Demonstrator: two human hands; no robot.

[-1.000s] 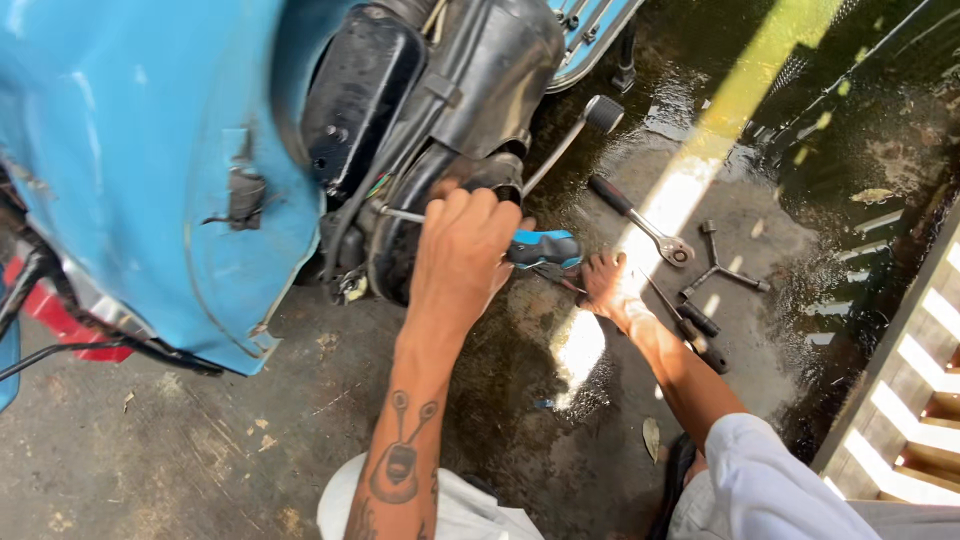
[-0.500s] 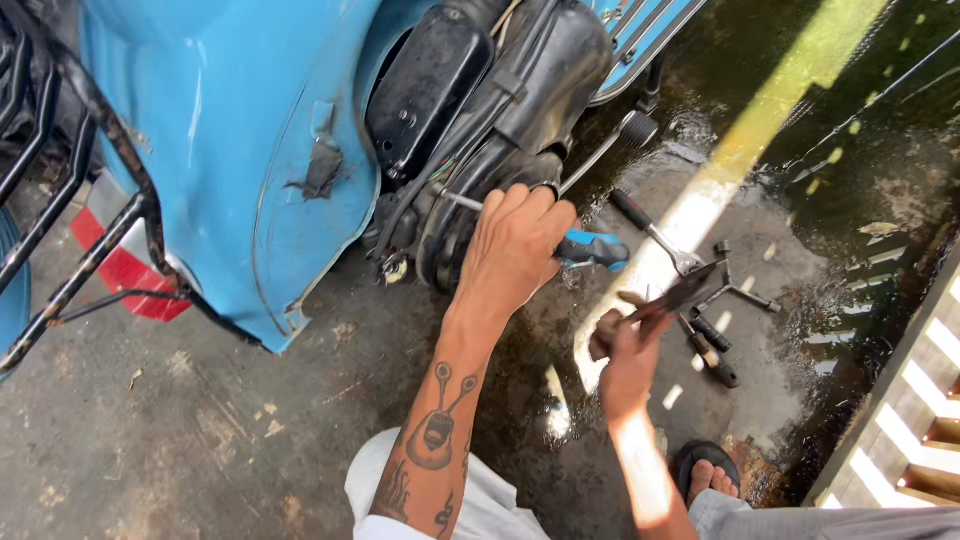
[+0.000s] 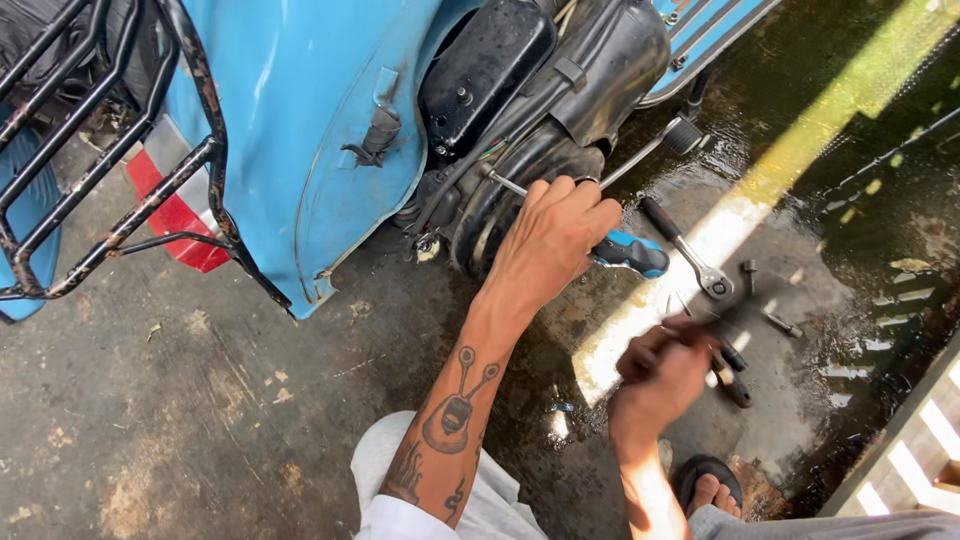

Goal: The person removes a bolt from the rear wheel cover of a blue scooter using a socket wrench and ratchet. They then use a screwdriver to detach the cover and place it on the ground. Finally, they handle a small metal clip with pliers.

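Note:
My left hand [image 3: 555, 240], with a tattooed forearm, is wrapped around a screwdriver with a blue and black handle [image 3: 630, 252]. The screwdriver's metal shaft [image 3: 505, 183] points into the black engine housing [image 3: 520, 190] of a blue scooter [image 3: 290, 120]. My right hand [image 3: 655, 375] is lower and to the right, above the wet floor. It grips a dark, blurred hand tool [image 3: 722, 312] that sticks out up and to the right.
A ratchet wrench [image 3: 690, 255] and a few small dark tools [image 3: 735, 385] lie on the wet concrete. The kick lever [image 3: 680, 135] juts from the engine. A rusty black rack [image 3: 110, 150] and red tail light [image 3: 175, 215] are at the left. My sandalled foot [image 3: 705, 488] is below.
My right hand has picked the dark tool up off the floor and drawn it toward me. My left hand has stayed on the screwdriver at the engine. The view has shifted left.

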